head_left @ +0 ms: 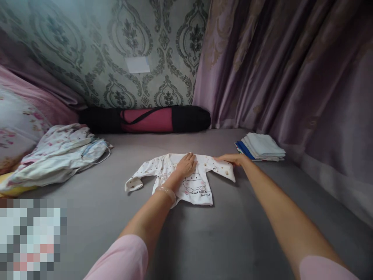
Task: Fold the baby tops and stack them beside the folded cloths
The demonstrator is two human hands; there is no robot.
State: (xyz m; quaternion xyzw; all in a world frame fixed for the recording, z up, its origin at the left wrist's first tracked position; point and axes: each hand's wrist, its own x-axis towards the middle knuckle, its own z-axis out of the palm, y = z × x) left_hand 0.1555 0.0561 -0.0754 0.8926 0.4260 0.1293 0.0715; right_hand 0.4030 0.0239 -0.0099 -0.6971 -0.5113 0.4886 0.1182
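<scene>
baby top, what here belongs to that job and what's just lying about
In use:
white printed baby top
left hand, flat on it
right hand, at a sleeve

Seemingly lying about:
black-and-red cylindrical bag
folded cloth stack, possibly related
rumpled cloth heap, likewise

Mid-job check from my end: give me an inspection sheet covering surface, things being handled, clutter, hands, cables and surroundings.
Surface: flat grey fabric.
Things handled: small white printed long-sleeved shirt, spread out.
Clutter: rumpled pale fabric pile at left; folded white-and-blue cloth stack at right; long black-and-maroon bag behind.
Hands: left hand flat on the shirt's upper front; right hand at the right-side sleeve, grip unclear.
Cables: nothing seen.
Surroundings: grey patterned wallpaper, shiny mauve curtain.
</scene>
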